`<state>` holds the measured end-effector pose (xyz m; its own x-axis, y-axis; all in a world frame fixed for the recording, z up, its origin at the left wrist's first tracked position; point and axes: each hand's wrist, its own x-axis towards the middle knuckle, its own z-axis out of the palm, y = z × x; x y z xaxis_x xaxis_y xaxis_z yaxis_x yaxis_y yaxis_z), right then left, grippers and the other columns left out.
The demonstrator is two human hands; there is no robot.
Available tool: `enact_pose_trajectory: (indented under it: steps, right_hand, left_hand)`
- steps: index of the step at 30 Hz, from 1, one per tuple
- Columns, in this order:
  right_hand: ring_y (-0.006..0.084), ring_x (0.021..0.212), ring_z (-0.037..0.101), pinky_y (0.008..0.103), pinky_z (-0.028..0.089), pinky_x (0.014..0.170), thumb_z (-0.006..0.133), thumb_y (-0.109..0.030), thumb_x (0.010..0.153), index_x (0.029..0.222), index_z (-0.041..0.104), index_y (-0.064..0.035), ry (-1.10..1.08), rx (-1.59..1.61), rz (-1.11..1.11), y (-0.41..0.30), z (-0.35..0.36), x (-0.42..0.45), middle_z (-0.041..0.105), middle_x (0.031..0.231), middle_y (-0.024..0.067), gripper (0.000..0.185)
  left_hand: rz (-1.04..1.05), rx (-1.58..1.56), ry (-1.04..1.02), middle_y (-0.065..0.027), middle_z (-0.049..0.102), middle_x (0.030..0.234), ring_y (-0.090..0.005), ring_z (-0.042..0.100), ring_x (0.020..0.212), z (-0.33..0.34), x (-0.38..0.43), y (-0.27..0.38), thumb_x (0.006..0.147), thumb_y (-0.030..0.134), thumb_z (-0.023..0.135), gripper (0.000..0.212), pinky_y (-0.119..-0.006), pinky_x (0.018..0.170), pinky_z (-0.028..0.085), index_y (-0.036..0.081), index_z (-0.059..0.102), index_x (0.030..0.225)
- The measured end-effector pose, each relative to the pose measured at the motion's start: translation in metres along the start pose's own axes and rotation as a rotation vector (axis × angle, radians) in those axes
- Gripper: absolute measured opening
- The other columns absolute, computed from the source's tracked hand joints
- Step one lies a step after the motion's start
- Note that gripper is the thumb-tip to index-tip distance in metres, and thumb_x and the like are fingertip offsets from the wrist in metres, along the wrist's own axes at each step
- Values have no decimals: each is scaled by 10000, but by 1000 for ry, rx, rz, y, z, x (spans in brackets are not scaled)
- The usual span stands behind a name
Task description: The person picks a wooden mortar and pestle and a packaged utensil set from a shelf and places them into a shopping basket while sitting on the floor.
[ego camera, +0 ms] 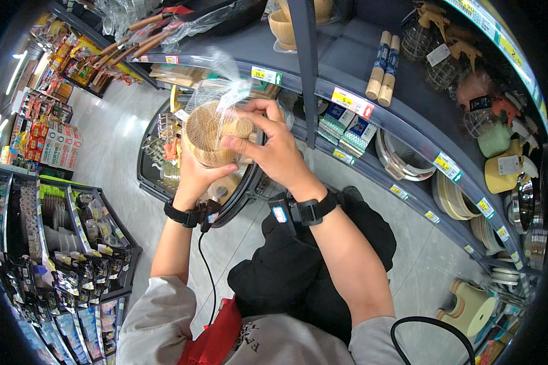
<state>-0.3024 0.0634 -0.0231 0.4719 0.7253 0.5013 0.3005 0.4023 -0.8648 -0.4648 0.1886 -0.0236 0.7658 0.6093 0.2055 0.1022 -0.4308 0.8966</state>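
A round wooden mortar (203, 141) is held up before me, wrapped in clear plastic and a fine mesh net. What looks like a wooden pestle (239, 127) lies in its mouth, and the wrap is gathered at the top with a white tag (233, 93). My left hand (198, 175) cups the mortar from below, its thumb along the near side. From the right, my right hand (274, 148) grips the wrapped bundle around the pestle, thumb on the near side and fingers beyond it. Below both hands stands a black shopping basket (148, 180), partly covered by them.
Metal hooks and other goods (162, 155) lie in the basket. On the right shelf (333, 68) are two wooden rolling pins (383, 68), packaged cloths (347, 127) and a lidded pan (402, 159). A display rack (64, 228) stands left. A cream stool (468, 308) sits on the floor.
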Motion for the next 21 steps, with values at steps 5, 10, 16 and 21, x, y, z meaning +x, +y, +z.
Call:
enact_pose_trajectory:
  steps: [5,10,16,21]
  right_hand:
    - [204,1000,556,318,420,936,824,-244,772,1155,713,-68,8,176,36,-6,-3,5,588,1021,72,437]
    - [192,981,605,307,451,917,806,-188,782,1128,708,-33,100,291,1,-2,-3,6,636,1023,82,392]
    - [195,924,592,316,466,847,815,-155,750,1124,694,-16,-85,-42,320,23,-7,-7,604,980,78,417]
    - [222,899,592,321,470,828,801,-148,753,1113,707,-53,-197,-123,311,26,6,-14,590,946,82,384]
  left_hand:
    - [28,101,55,-105,563,1273,-218,555,1168,0,-5,3,592,208,944,969,-357,1030,427,8,393,1364]
    - [-78,-202,-2,-114,540,1325,-214,528,1223,12,1,0,653,250,916,964,-358,1045,418,13,364,1407]
    - [-399,-941,-20,-122,457,1471,-265,469,1336,39,-17,-27,1029,564,300,687,-426,1104,388,53,331,1486]
    - [-423,-805,149,-108,483,1445,-249,496,1310,51,-34,-63,995,529,386,653,-406,1087,411,78,378,1467]
